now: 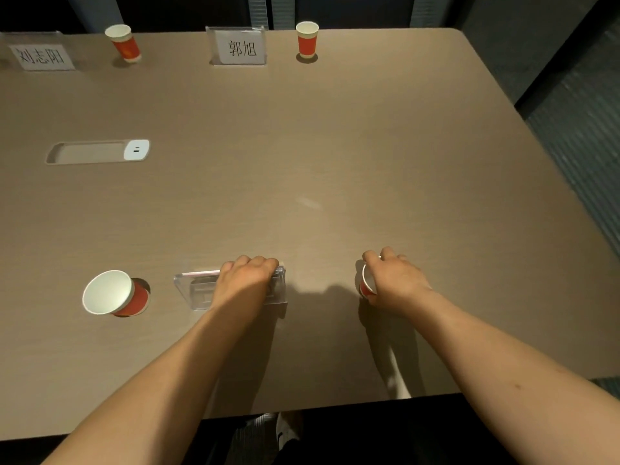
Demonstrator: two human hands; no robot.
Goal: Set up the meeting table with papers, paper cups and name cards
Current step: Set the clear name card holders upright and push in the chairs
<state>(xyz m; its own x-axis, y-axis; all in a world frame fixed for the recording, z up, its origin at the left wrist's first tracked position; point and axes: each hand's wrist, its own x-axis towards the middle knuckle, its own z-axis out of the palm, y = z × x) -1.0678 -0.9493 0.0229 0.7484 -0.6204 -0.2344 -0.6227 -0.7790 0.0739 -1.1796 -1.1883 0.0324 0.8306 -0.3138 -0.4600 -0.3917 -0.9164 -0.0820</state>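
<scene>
Now | left grip (246,278) clamped on clear acrylic name card (201,290) | right grip (392,276) clamped on red paper cup (366,286)

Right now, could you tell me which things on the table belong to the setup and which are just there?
Setup:
- name card holder under left hand
- paper cup in right hand
- three other cups
- two far name cards

Just there:
- socket recess
</scene>
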